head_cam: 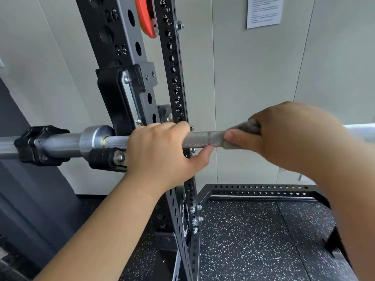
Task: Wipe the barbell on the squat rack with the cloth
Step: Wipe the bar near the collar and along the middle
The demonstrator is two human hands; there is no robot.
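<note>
A steel barbell (199,139) lies level across the view, resting in a black hook (109,157) of the squat rack. My left hand (162,151) grips the knurled shaft just right of the hook, fingers over the top and thumb underneath. Right beside it, my right hand (288,134) holds a grey cloth (246,128) wrapped round the shaft; the hand hides most of the cloth. A black collar clamp (38,146) sits on the bar's sleeve at the left.
The rack's black perforated uprights (174,63) rise behind the bar, with an orange part (146,17) near the top. A perforated base frame (259,189) borders the speckled rubber floor (253,240). A paper notice (263,11) hangs on the grey wall.
</note>
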